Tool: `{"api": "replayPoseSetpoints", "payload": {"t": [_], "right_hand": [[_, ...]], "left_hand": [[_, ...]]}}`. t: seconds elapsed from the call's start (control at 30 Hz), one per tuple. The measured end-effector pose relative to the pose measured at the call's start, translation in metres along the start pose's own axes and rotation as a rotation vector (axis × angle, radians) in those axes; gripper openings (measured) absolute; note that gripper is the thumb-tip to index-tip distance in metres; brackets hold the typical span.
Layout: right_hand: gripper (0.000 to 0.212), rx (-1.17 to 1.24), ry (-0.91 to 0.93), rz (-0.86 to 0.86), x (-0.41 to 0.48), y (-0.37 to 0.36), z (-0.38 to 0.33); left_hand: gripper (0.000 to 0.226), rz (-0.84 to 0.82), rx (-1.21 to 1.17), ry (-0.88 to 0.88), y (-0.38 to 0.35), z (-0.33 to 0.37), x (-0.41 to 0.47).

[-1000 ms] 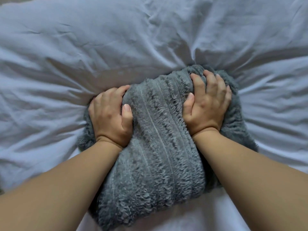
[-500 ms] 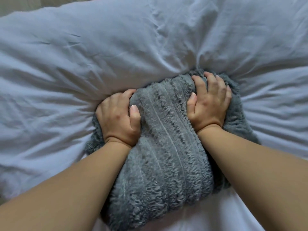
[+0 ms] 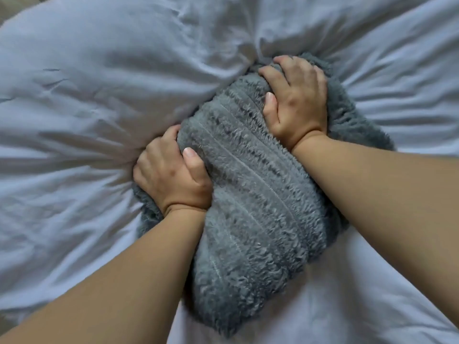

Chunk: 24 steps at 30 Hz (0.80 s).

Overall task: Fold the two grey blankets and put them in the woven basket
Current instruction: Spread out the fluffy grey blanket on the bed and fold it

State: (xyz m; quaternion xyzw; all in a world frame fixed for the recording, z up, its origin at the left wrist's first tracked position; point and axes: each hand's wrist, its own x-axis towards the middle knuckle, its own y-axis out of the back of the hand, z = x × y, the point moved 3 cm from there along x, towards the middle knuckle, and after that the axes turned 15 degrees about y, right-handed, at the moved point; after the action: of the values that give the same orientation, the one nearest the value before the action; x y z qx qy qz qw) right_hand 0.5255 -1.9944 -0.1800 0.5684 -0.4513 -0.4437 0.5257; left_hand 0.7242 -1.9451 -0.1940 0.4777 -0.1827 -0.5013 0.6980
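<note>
I'm gripping the folded grey blanket (image 3: pixel 253 194) mid-bed with both hands, left hand (image 3: pixel 171 175) and right hand (image 3: pixel 298 103) clamped on its far ends, bundle sinking into the wrinkled pale duvet (image 3: pixel 99 95), beige floor (image 3: pixel 10 8) showing past the far-left corner.

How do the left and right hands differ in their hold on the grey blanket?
The left hand grips the blanket's near left side, fingers hidden against the sheet; the right hand grips its far end, fingers showing on top. Both thumbs press the ribbed top.
</note>
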Motion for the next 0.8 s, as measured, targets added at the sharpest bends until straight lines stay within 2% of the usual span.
{"api": "replayPoseSetpoints", "payload": {"t": [0.1, 0.17, 0.23, 0.27, 0.3, 0.37, 0.43, 0.5, 0.57, 0.63, 0.7, 0.8], "right_hand": [[0.055, 0.032, -0.014, -0.075, -0.009, 0.036, -0.01], [0.055, 0.067, -0.087, -0.035, -0.02, 0.07, -0.015], [0.055, 0.079, -0.35, 0.185, -0.043, 0.108, -0.014], [0.056, 0.058, -0.573, 0.308, -0.062, 0.124, -0.011], [0.058, 0.06, -0.819, 0.363, -0.081, 0.135, -0.011], [0.061, 0.214, -1.19, 0.229, -0.112, 0.135, -0.021], [0.06, 0.332, -1.284, 0.091, -0.123, 0.127, -0.035], [0.059, 0.352, -1.291, 0.092, -0.121, 0.125, -0.038], [0.057, 0.333, -1.285, 0.123, -0.117, 0.126, -0.034], [0.052, 0.336, -1.237, 0.203, -0.119, 0.128, -0.027], [0.05, 0.363, -1.28, 0.298, -0.131, 0.125, -0.019], [0.052, 0.484, -1.597, 0.335, -0.159, 0.101, -0.011]], "left_hand": [[0.072, -0.121, 0.043, -0.021, 0.027, 0.005, -0.01], [0.075, -0.213, 0.028, -0.027, 0.049, 0.009, -0.015], [0.071, -0.305, 0.06, -0.005, 0.072, 0.014, -0.02], [0.067, -0.353, 0.078, 0.003, 0.083, 0.017, -0.022], [0.064, -0.405, 0.099, 0.015, 0.094, 0.022, -0.023], [0.057, -0.486, 0.147, 0.051, 0.115, 0.037, -0.022], [0.048, -0.503, 0.118, 0.035, 0.134, 0.063, -0.021], [0.049, -0.49, -0.019, -0.149, 0.146, 0.107, -0.026], [0.052, -0.51, -0.103, -0.423, 0.139, 0.159, -0.043], [0.052, -0.56, 0.015, -0.688, 0.113, 0.198, -0.064], [0.05, -0.59, 0.242, -0.87, 0.074, 0.212, -0.072], [0.051, -0.557, 0.384, -0.94, 0.026, 0.197, -0.064]]}}
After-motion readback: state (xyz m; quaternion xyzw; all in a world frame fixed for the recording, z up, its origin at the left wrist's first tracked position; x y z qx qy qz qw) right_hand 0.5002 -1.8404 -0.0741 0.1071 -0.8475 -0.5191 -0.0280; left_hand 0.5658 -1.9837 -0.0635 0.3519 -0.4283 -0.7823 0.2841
